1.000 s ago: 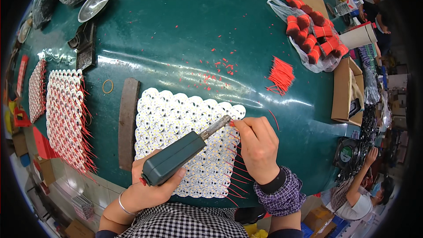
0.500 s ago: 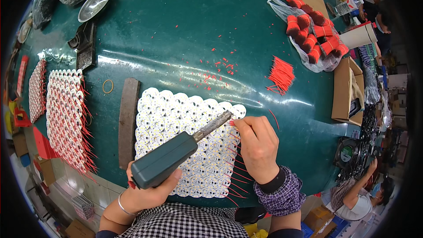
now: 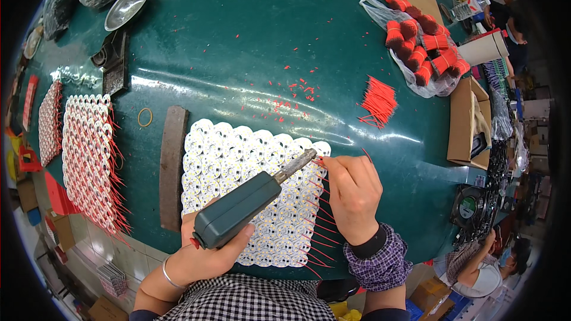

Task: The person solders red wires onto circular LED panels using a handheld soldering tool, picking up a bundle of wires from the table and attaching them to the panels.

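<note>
My left hand point(image 3: 217, 255) is closed around a dark green soldering gun point(image 3: 241, 208), its metal tip slanting up and right. That tip is over the upper right corner of a white panel of round LED circuit boards point(image 3: 217, 172). My right hand point(image 3: 357, 199) is closed in a pinch beside the same corner, with a short red wire point(image 3: 320, 161) at its fingertips. Whether tip and wire touch is too small to tell. Down the panel's right edge, several red wires point(image 3: 321, 229) stick out. A loose red wire point(image 3: 367, 154) lies just behind my right hand.
A brown curved bar point(image 3: 173, 166) lies along the panel's left side. Wired panels point(image 3: 89, 160) sit farther left. Beyond my right hand are a red wire pile point(image 3: 379, 101), a bag of wire bundles point(image 3: 437, 86) and a cardboard box point(image 3: 461, 125). Another person point(image 3: 482, 264) is at lower right.
The soldering gun and my left hand have shifted right and slightly up. My right hand has turned a little, its fingertips moving slightly right.
</note>
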{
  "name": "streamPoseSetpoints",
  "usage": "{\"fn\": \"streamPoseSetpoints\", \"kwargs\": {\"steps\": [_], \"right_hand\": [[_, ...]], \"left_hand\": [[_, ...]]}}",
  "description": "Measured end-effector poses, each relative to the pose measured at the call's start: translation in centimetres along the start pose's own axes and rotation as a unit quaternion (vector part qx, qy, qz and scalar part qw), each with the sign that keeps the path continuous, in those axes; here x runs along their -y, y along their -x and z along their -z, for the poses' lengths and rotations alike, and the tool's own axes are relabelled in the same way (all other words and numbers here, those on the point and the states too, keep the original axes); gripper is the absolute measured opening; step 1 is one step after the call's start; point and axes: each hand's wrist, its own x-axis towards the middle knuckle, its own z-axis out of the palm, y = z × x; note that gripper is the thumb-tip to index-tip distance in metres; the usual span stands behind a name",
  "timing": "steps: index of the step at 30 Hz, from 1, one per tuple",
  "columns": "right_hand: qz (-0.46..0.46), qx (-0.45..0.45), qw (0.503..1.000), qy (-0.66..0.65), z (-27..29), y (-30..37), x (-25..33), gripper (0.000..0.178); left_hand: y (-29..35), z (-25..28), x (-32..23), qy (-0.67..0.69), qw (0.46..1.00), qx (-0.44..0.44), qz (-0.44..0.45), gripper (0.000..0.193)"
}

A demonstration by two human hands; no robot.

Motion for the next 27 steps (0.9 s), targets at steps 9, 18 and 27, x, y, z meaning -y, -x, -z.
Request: {"fn": "streamPoseSetpoints", "kwargs": {"steps": [9, 18, 27], "right_hand": [[0.001, 0.006, 1.000, -0.009, -0.1, 0.0, 0.0, 0.032], [0.000, 0.007, 1.000, -0.002, -0.3, 0.0, 0.0, 0.030], [-0.014, -0.002, 1.000, 0.008, -0.1, -0.3, 0.4, 0.028]], "left_hand": [[-0.6, -0.2, -0.1, 0.033, 0.999, -0.005, 0.013, 0.021], [-0.7, -0.4, 0.0, 0.037, 0.999, -0.006, 0.034, 0.017], [1.5, 0.3, 0.5, 0.005, 0.999, -0.016, 0.043, 0.023]]}}
